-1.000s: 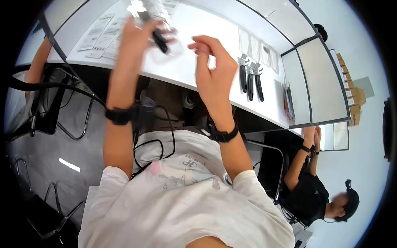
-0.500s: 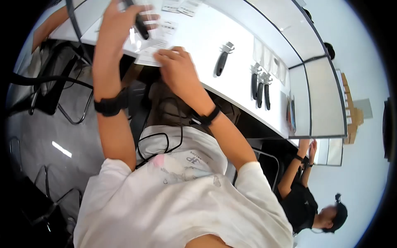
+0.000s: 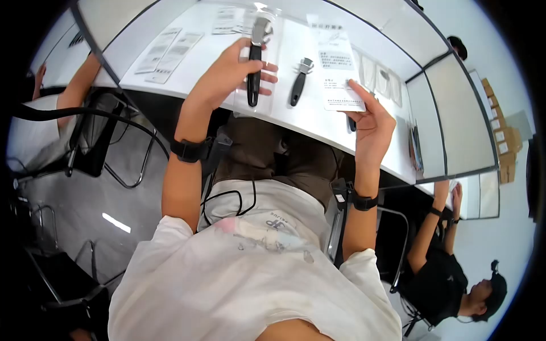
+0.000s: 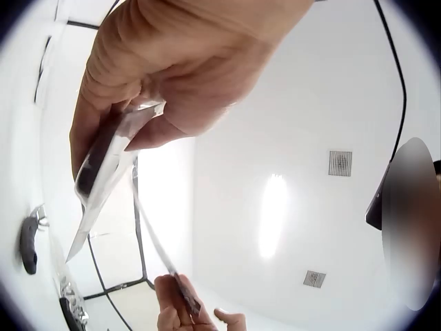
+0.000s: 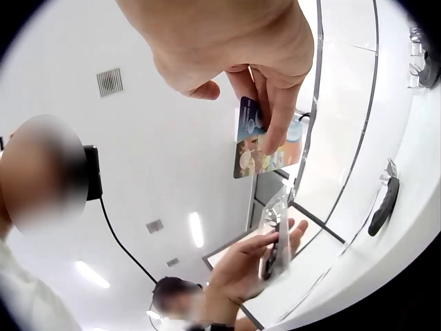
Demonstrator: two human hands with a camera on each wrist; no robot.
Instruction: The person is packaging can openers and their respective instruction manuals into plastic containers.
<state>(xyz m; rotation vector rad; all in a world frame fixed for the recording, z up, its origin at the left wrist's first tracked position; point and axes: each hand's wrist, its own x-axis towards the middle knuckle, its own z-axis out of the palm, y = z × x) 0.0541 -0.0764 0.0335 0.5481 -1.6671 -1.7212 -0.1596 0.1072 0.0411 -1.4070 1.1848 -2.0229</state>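
My left hand (image 3: 223,78) holds a clear plastic shell (image 3: 273,42) containing a black-handled tool with a clawed metal head (image 3: 254,77). The thumb lies over the handle and the other fingers pass behind. In the right wrist view, the shell (image 5: 284,207) stands upright against the left fingers. My right hand (image 3: 376,128) pinches the lower corner of a printed card (image 3: 339,68), raised above the table. Its colourful side (image 5: 251,155) shows in the right wrist view. Between the hands, a similar tool (image 3: 298,84) lies on the table; more such tools are mostly hidden behind card and right hand.
Paper cards (image 3: 176,54) lie at the left of the white table (image 3: 219,42), more at the back. Clear plastic shells (image 3: 388,85) line the right back. Fabric panels (image 3: 455,125) enclose the table. A person in black (image 3: 441,278) sits to the right.
The right hand, empty a second ago, has picked up a card from the left and moved right with it. The left hand has turned the shell to face up.
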